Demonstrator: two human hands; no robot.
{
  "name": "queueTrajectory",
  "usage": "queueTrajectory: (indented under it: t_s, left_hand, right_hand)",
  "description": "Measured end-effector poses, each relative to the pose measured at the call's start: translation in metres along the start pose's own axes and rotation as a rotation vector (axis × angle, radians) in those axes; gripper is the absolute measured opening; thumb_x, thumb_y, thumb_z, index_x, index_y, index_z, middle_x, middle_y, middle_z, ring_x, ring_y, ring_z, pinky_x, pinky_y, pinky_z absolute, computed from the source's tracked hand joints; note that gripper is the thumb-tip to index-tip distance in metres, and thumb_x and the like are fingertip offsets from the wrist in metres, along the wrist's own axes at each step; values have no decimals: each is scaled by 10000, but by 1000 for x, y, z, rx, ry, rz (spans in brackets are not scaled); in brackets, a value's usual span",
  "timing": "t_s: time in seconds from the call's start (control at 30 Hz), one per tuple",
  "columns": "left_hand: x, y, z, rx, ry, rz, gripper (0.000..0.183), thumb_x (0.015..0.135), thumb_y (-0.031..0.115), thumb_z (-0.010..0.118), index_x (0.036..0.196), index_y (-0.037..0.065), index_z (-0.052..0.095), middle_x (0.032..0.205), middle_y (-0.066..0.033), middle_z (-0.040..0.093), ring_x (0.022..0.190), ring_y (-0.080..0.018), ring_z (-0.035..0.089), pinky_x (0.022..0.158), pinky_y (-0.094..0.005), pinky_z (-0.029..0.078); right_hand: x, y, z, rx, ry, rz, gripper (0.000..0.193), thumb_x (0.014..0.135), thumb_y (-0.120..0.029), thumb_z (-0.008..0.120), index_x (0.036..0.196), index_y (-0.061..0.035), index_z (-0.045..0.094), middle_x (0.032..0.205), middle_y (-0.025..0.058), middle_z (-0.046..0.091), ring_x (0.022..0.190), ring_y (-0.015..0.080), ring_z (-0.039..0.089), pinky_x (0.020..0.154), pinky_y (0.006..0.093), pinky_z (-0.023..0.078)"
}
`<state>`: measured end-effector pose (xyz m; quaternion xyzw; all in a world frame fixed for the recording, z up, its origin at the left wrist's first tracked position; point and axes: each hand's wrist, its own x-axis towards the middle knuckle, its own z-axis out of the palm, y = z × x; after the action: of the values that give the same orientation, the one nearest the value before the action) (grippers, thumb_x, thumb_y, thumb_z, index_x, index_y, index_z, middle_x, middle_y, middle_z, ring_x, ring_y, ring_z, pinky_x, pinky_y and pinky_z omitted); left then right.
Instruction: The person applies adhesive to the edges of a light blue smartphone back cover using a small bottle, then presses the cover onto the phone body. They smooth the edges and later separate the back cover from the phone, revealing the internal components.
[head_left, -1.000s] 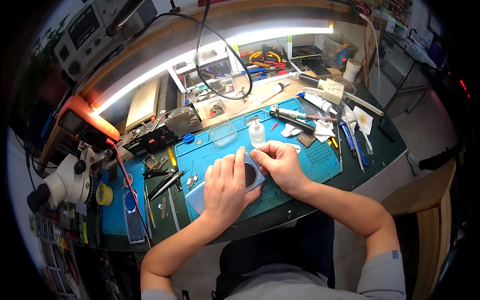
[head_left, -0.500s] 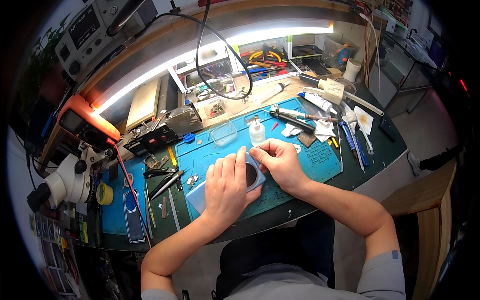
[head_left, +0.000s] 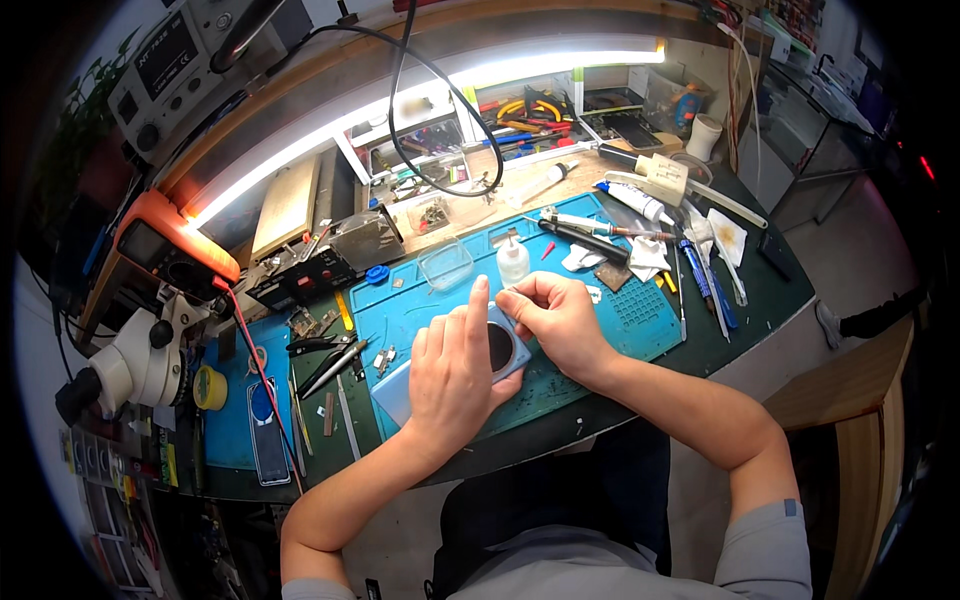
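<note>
My left hand (head_left: 450, 375) is wrapped across a light blue phone (head_left: 396, 394), thumb under its near side and index finger raised off it. A large round dark camera disc (head_left: 501, 347) with a pale rim shows beside the fingers at the phone's right end. At that end's far corner my right hand (head_left: 562, 322) is closed in a pinch; whatever sits between thumb and forefinger is hidden. The phone is held over a blue work mat (head_left: 560, 390). Just beyond the hands a small clear bottle (head_left: 513, 265) stands upright, beside a shallow clear tray (head_left: 446, 266).
Tweezers (head_left: 335, 367) and an opened phone frame (head_left: 268, 440) lie to the left, near a white microscope (head_left: 135, 360) and an orange multimeter (head_left: 165, 250). On the right are blue-handled tools (head_left: 708, 285), crumpled tissues (head_left: 648, 258) and a white tube (head_left: 640, 203). A black cable loop (head_left: 395, 120) hangs above.
My left index finger has lifted away from the phone and now points up, apart from the other fingers. The right hand has shifted slightly left, still pinched at the corner.
</note>
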<state>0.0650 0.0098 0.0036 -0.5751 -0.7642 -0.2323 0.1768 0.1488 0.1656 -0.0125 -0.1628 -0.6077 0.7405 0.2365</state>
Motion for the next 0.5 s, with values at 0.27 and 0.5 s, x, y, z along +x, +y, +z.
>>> queueTrajectory:
  t_s: [0.27, 0.5]
  left_hand:
    - [-4, -4, 8, -42, 66, 49, 919, 576, 209, 947, 1308, 35, 420, 1161, -152, 589, 1001, -327, 594, 848, -444, 450]
    - [-4, -3, 8, -44, 59, 29, 753, 574, 183, 947, 1115, 63, 437, 1182, -151, 585, 1004, -356, 592, 856, -466, 454]
  right_hand:
    - [1, 0, 0, 4, 11, 4, 150, 979, -152, 743, 941, -13, 702, 822, 16, 699, 671, 46, 589, 610, 207, 467]
    - [2, -1, 0, -17, 3, -5, 141, 978, -143, 743, 938, -13, 706, 824, 16, 699, 670, 45, 586, 610, 208, 469]
